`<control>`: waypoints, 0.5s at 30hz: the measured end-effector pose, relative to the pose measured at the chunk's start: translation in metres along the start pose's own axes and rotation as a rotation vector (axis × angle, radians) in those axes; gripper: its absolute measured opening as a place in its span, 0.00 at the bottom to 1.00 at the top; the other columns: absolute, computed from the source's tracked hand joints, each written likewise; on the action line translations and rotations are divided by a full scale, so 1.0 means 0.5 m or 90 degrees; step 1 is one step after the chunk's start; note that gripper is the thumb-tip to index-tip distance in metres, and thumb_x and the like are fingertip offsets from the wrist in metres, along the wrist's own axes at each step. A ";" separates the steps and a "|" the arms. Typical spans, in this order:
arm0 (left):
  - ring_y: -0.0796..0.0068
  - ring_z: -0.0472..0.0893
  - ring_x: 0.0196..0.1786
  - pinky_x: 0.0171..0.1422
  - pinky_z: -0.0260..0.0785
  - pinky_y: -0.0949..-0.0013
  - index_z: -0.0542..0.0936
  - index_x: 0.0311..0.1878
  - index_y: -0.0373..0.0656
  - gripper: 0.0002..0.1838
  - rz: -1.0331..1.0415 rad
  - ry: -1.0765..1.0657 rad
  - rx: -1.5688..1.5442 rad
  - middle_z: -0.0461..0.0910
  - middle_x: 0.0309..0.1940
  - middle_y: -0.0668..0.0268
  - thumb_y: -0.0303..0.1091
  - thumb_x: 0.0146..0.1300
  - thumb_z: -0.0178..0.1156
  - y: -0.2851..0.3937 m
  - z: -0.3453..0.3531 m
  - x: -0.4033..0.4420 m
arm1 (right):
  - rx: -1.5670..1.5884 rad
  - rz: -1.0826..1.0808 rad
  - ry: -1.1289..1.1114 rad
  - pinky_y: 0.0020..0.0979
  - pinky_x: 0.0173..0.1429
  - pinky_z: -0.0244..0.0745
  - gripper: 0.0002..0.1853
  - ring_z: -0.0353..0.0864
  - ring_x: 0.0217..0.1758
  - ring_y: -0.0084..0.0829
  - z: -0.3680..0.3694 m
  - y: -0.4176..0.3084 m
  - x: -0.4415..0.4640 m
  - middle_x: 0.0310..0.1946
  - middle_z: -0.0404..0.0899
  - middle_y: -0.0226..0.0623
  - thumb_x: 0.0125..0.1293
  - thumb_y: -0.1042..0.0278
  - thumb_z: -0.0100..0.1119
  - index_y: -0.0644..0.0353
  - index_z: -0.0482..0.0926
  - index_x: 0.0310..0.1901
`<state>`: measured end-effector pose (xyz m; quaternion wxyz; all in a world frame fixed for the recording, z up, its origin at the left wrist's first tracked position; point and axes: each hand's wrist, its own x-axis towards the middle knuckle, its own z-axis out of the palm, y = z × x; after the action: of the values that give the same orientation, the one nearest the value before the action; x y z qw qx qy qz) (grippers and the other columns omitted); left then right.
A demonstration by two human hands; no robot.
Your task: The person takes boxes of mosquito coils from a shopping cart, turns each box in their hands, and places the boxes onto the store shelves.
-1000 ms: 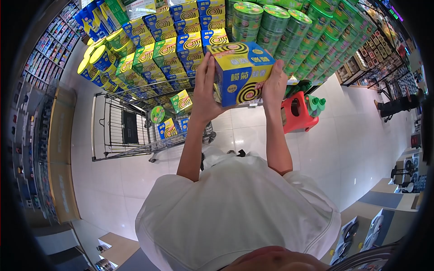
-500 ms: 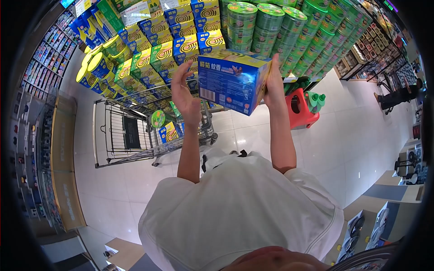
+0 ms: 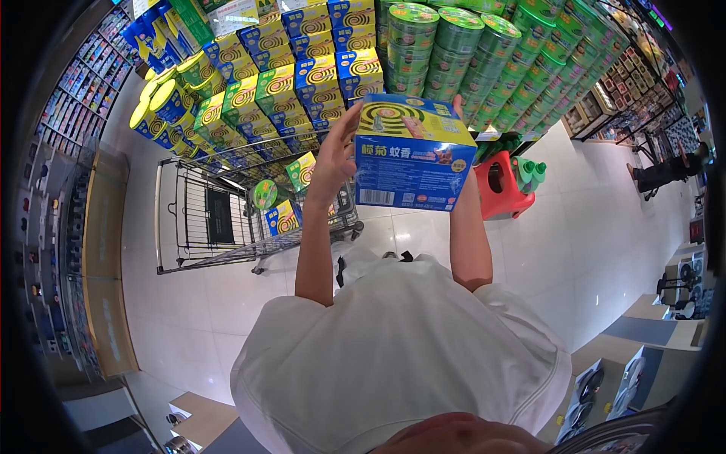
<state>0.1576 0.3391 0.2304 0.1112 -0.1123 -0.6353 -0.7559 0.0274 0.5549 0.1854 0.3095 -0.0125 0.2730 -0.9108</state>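
Holding up a box (image 3: pixel 412 163), the right hand (image 3: pixel 458 107) clamps its right side, mostly hidden. The left hand (image 3: pixel 333 157) is open at its left edge.

I see both arms stretched forward, the left forearm (image 3: pixel 314 253) and right forearm (image 3: pixel 470 246) bare. The left hand (image 3: pixel 333 163) has its fingers (image 3: pixel 349 121) extended; the right hand (image 3: pixel 458 106) is mostly hidden.

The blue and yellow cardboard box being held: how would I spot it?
Find the big stack of spiral-patterned boxes and green cylinders. In front, between two bare hands, is the box. It alone is held, its blue barcode panel facing us.
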 end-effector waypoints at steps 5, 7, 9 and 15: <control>0.54 0.63 0.79 0.80 0.57 0.52 0.52 0.82 0.40 0.79 0.000 -0.001 -0.007 0.62 0.77 0.53 0.77 0.32 0.79 -0.021 -0.001 -0.006 | -0.008 0.002 -0.059 0.34 0.52 0.84 0.39 0.87 0.51 0.33 -0.009 -0.006 0.033 0.52 0.84 0.46 0.72 0.30 0.56 0.66 0.78 0.59; 0.55 0.64 0.79 0.79 0.58 0.54 0.50 0.83 0.39 0.81 0.010 0.010 0.000 0.61 0.78 0.53 0.75 0.31 0.80 -0.028 0.000 -0.006 | -0.021 -0.023 0.010 0.32 0.47 0.86 0.33 0.89 0.45 0.32 0.011 -0.008 0.027 0.47 0.86 0.44 0.73 0.36 0.58 0.67 0.81 0.54; 0.56 0.67 0.76 0.76 0.63 0.55 0.48 0.83 0.40 0.80 0.044 0.009 0.012 0.61 0.76 0.54 0.70 0.33 0.83 -0.032 0.006 -0.006 | -0.026 -0.026 -0.042 0.41 0.54 0.85 0.36 0.88 0.50 0.42 -0.052 -0.023 0.068 0.51 0.84 0.53 0.73 0.35 0.56 0.70 0.79 0.56; 0.58 0.70 0.71 0.69 0.70 0.56 0.49 0.82 0.42 0.75 0.088 0.066 0.032 0.66 0.71 0.56 0.62 0.35 0.83 -0.039 0.024 -0.010 | -0.176 -0.159 -0.016 0.45 0.54 0.87 0.29 0.90 0.47 0.44 0.030 -0.030 0.024 0.47 0.87 0.54 0.78 0.45 0.54 0.71 0.79 0.53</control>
<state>0.1566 0.3544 0.2125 0.1984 -0.1140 -0.6384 -0.7349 0.0123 0.5504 0.2039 0.1928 -0.0999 0.3877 -0.8958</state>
